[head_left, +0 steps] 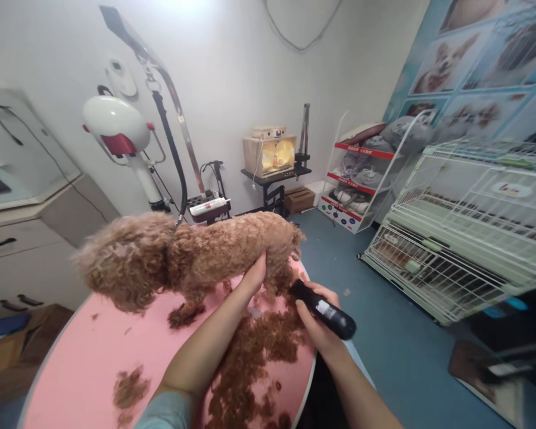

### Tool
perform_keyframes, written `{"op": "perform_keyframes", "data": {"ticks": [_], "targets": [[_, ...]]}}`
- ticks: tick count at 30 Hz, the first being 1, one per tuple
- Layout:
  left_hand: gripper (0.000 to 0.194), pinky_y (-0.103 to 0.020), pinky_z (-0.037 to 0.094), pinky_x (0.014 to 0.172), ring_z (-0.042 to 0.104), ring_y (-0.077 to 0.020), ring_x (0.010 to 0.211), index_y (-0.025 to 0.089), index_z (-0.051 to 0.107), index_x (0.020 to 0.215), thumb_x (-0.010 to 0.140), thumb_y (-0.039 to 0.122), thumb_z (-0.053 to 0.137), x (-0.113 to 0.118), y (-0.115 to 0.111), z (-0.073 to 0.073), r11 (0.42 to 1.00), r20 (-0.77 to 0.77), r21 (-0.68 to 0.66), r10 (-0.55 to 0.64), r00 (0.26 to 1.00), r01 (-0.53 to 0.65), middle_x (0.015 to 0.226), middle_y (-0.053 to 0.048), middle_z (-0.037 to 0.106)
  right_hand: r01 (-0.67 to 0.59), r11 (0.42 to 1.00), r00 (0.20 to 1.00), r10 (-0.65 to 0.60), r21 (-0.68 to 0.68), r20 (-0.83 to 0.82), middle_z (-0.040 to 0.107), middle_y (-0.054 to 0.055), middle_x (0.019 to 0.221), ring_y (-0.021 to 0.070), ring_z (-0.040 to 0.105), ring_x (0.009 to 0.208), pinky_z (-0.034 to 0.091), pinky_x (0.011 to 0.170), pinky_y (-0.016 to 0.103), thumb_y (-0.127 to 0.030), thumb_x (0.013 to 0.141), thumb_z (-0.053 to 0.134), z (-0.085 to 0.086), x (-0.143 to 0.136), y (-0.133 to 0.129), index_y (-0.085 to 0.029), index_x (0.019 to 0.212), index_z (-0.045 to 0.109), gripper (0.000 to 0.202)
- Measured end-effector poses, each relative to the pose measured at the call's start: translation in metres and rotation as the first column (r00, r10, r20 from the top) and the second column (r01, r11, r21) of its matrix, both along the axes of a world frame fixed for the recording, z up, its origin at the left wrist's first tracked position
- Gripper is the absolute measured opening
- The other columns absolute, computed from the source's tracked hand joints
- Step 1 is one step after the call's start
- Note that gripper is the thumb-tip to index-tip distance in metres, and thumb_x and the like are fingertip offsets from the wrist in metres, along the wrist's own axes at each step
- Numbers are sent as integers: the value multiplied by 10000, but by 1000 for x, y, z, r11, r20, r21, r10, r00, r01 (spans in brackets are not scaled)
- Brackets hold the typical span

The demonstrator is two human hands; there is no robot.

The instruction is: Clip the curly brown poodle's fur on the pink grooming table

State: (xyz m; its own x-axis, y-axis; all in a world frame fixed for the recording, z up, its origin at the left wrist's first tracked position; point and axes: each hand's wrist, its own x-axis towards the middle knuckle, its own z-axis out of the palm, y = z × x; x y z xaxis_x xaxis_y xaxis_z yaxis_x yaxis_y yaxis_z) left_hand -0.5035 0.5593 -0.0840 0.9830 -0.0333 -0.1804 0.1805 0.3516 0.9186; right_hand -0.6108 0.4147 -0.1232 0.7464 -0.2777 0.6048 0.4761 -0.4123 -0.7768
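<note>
A curly brown dog point(232, 241) stands on a round pink table point(84, 351), its head toward the left and its rear toward the right. My left hand point(258, 275) reaches in against the dog's belly, just in front of the hind leg; its fingers are hidden by the body. A black hair clipper point(324, 310) is in my right hand point(317, 322), fingers wrapped round its body. Its head end touches or nearly touches the fur low on the hind leg. Clumps of cut brown fur point(254, 357) cover the table below my hands, and a smaller tuft point(131, 387) lies at the left.
A metal grooming arm point(178, 113) rises behind the dog, with a black strap point(165, 125) reaching down to its neck. A white and red dryer point(116, 128) stands behind its head. White wire cages point(469, 226) and a shelf rack point(361, 158) stand at the right; cabinets point(22, 247) line the left.
</note>
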Motion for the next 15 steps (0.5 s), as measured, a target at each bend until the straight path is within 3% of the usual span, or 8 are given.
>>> {"op": "perform_keyframes", "data": {"ticks": [3, 6, 8, 11, 15], "targets": [[373, -328, 353, 1108, 496, -209, 1292, 181, 703, 1006, 918, 446, 456, -6, -1, 8, 999, 26, 9, -35, 999, 35, 1122, -90, 705, -95, 995, 992, 98, -39, 80, 664, 71, 1113, 285, 625, 1097, 429, 1024, 541, -274, 752, 697, 11, 7, 10, -295, 1033, 504, 341], [340, -319, 327, 1125, 439, -216, 1340, 176, 712, 952, 917, 400, 459, -12, 0, 18, 995, 30, 83, 59, 998, -62, 1109, -92, 708, -144, 985, 989, 141, -94, -44, 678, 66, 1027, 281, 651, 1005, 483, 959, 492, -262, 730, 697, 13, 21, 5, -285, 984, 564, 288], [338, -324, 291, 1142, 373, -225, 1384, 159, 702, 987, 900, 402, 485, -14, 2, 22, 976, 3, 149, 160, 987, -158, 1158, -109, 687, -154, 988, 982, 154, 7, -111, 670, 65, 965, 268, 656, 928, 516, 887, 460, -262, 727, 689, 13, 24, -10, -270, 946, 572, 248], [411, -318, 252, 1155, 319, -245, 1410, 113, 678, 1054, 869, 443, 516, -15, 10, 17, 940, -44, 251, 248, 968, -230, 1245, -151, 638, -221, 951, 971, 234, 217, -40, 648, 48, 976, 239, 640, 913, 514, 870, 439, -300, 753, 672, 23, 20, -30, -275, 947, 518, 249], [512, -308, 253, 1148, 340, -268, 1396, 83, 655, 1113, 839, 496, 525, -21, 19, 2, 911, -66, 311, 306, 950, -272, 1279, -176, 612, -410, 880, 908, 418, 239, 22, 633, 41, 1046, 226, 616, 990, 486, 924, 425, -297, 747, 670, 45, 27, -27, -279, 997, 490, 309]]}}
